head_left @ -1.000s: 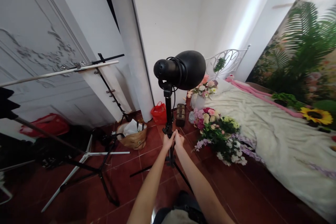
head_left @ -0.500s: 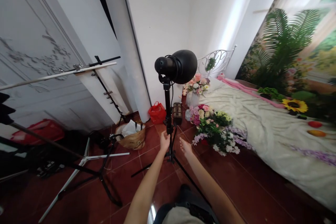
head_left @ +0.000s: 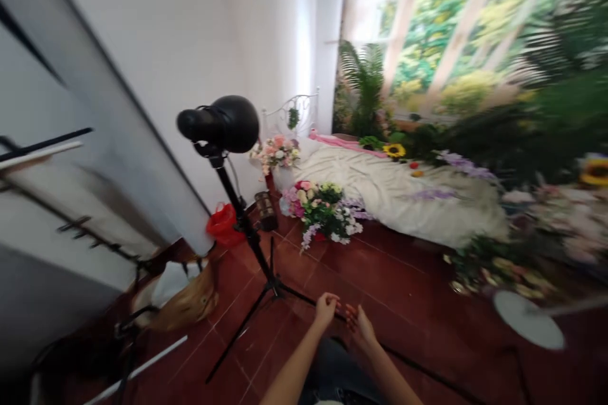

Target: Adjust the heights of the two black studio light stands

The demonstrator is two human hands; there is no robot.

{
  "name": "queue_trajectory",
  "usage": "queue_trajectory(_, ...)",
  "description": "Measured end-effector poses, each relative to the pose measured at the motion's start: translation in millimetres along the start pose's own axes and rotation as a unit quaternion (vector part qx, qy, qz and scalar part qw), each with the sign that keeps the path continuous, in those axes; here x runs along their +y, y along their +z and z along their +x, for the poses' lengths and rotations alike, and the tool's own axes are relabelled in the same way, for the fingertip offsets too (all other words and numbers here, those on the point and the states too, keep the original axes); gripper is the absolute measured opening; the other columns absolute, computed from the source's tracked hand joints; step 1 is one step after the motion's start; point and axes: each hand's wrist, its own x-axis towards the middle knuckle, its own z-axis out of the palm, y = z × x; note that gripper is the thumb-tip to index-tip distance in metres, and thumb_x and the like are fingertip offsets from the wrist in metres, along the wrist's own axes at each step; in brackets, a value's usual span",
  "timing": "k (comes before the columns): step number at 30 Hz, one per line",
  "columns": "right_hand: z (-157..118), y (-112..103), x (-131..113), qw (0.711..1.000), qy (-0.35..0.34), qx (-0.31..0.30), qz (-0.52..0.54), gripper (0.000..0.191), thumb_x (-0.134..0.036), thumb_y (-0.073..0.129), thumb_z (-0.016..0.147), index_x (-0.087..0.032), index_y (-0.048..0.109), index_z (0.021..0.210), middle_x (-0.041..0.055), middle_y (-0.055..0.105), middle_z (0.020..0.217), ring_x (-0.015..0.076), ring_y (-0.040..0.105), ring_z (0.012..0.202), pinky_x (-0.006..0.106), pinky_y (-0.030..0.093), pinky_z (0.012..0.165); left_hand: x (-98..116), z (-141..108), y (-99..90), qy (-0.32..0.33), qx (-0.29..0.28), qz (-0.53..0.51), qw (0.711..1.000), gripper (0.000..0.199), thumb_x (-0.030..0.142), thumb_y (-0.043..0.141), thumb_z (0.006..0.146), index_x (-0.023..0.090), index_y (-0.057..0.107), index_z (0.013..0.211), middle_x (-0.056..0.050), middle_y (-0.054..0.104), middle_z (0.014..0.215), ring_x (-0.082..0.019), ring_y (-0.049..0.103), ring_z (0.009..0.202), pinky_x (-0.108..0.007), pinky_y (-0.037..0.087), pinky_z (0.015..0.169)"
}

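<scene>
My left hand (head_left: 327, 309) is low in the middle of the view, its fingers loosely curled with nothing visible in them. Close to its right, my right hand (head_left: 361, 324) has its fingers apart and looks empty. The two hands face each other and do not touch. One leg of a black light stand (head_left: 251, 237) runs behind them along the floor; whether either hand touches it is unclear. The stand tilts in view to the left of my hands, topped by a black lamp (head_left: 232, 124) with a wide reflector.
A bed with a cream cover (head_left: 365, 180) is at the back right, bouquets (head_left: 323, 209) beside it. A red bag (head_left: 222, 224) and woven bag (head_left: 187, 304) sit left of the stand. A white disc (head_left: 529, 319) and blurred flowers are at the right.
The view has swung right, so the lamp and stand appear farther left. My hands have left the stand's pole area and come closer together, lower down.
</scene>
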Motion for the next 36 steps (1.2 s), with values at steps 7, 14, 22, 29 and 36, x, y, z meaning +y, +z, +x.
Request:
queue_trajectory(7,-28.7,-80.2,-68.2,0.97,-0.077,0.055,0.223,0.025,-0.036,0.047,0.084,-0.019,0.065,0.079,-0.0005,0.061,0.058,0.0083,0.05,0.043,0.02,0.041,0.045,19.5,-5.1,110.9,0.063,-0.218,0.109,0.968,0.011,0.022,0.054,0.073,0.014,0.061,0.075,-0.002,0.063,0.061,-0.013,0.059,0.055,-0.027,0.048,0.057)
queue_trajectory(14,-69.4,-190.2,-110.8,0.933,-0.095,0.106,0.331,0.024,-0.033,0.047,0.084,-0.019,0.065,0.077,-0.0003,0.06,0.057,0.0075,0.049,0.041,0.019,0.039,0.043,30.5,-25.6,231.4,0.1,-0.301,0.143,0.937,0.017,0.03,0.056,0.071,0.014,0.061,0.075,-0.003,0.063,0.063,-0.015,0.06,0.058,-0.026,0.048,0.057)
queue_trajectory(22,-143.5,-382.2,-198.0,0.863,-0.158,0.114,0.465,0.014,-0.017,0.051,0.081,-0.019,0.061,0.072,-0.0029,0.059,0.051,0.0073,0.052,0.042,0.019,0.042,0.048,34.1,-112.8,464.3,0.151,-0.481,0.135,0.853,0.022,0.034,0.053,0.075,0.014,0.061,0.081,-0.004,0.063,0.071,-0.013,0.06,0.063,-0.025,0.048,0.059)
queue_trajectory(29,-209.3,-501.6,-274.2,0.841,-0.234,0.044,0.486,0.019,-0.031,0.049,0.088,-0.019,0.061,0.081,-0.0014,0.064,0.058,0.0093,0.058,0.047,0.022,0.045,0.052,55.9,-207.2,620.5,0.262,-0.545,0.101,0.79,0.031,0.04,0.058,0.079,0.016,0.058,0.097,-0.01,0.064,0.1,-0.016,0.061,0.091,-0.033,0.047,0.085)
queue_trajectory(36,-238.2,-545.3,-326.1,0.866,-0.204,-0.073,0.451,0.024,-0.037,0.051,0.089,-0.015,0.059,0.084,0.0019,0.068,0.065,0.0102,0.062,0.055,0.021,0.047,0.056,84.5,-273.3,699.5,0.306,-0.573,0.063,0.758,0.034,0.041,0.059,0.078,0.017,0.056,0.102,-0.008,0.063,0.096,-0.015,0.06,0.088,-0.03,0.045,0.084)
